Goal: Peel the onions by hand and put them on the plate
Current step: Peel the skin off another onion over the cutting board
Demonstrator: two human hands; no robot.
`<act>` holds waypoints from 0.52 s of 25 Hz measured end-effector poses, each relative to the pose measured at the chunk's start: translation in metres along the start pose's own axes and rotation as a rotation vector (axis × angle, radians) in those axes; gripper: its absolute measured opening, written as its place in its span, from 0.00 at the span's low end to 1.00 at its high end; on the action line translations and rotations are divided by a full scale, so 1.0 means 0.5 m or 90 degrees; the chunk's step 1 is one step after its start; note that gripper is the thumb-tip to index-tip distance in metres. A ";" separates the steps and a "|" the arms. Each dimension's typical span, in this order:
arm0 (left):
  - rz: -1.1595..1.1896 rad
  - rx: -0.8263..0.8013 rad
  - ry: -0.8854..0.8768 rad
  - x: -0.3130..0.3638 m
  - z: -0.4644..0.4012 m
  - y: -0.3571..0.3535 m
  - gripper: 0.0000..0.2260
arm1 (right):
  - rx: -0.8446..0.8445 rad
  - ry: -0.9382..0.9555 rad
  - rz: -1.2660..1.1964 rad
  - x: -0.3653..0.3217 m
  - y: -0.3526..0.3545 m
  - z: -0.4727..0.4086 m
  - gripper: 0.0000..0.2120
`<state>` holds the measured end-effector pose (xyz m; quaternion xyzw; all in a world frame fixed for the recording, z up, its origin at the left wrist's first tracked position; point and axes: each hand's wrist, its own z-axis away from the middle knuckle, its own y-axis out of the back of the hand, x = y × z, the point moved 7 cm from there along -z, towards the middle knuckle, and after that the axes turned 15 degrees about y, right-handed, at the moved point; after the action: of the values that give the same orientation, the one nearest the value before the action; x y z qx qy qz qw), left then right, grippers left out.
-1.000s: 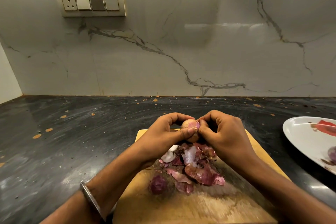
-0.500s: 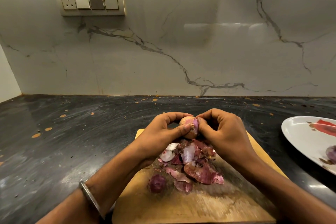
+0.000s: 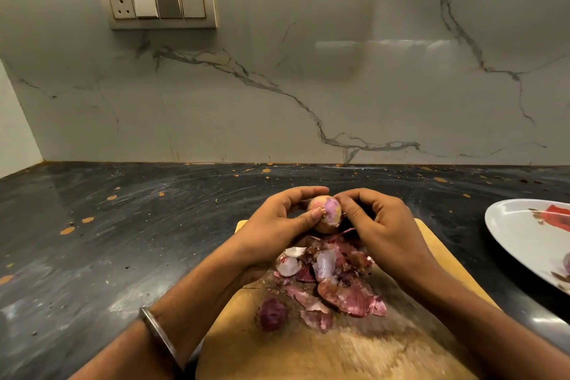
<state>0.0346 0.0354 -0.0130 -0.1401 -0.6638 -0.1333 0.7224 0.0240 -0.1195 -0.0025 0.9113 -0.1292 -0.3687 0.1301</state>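
Observation:
A small onion [image 3: 326, 215], part tan skin and part bare pale purple flesh, is held above the far end of the wooden cutting board [image 3: 333, 345]. My left hand [image 3: 277, 225] grips it from the left, thumb on its front. My right hand [image 3: 379, 228] has its fingers curled against the onion's right side, and a strip of skin hangs below them. A white plate [image 3: 524, 234] with a red pattern lies at the right edge, with a purple onion [image 3: 567, 265] on it, mostly cut off by the frame.
A heap of purple and white onion peels [image 3: 330, 284] lies on the board under my hands. A dark purple piece [image 3: 273, 313] sits nearer me. The black countertop [image 3: 123, 241] runs back to a marble wall with a switch panel [image 3: 159, 6].
More pale purple flesh shows on the onion now than before. My hands have turned it slightly and stayed above the far end of the board.

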 end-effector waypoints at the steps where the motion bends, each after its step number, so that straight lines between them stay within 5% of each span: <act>1: 0.000 0.003 0.003 -0.001 0.000 0.002 0.15 | -0.022 -0.016 -0.038 0.002 -0.008 0.001 0.08; 6: 0.033 0.013 -0.001 0.000 0.001 0.007 0.13 | -0.044 -0.027 -0.112 0.003 -0.014 0.000 0.12; 13: 0.013 0.052 -0.025 0.003 0.003 0.006 0.13 | -0.041 0.085 0.075 -0.013 -0.016 -0.003 0.14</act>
<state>0.0345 0.0389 -0.0114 -0.1199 -0.6814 -0.0957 0.7156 0.0218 -0.1095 0.0003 0.9201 -0.1617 -0.3024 0.1892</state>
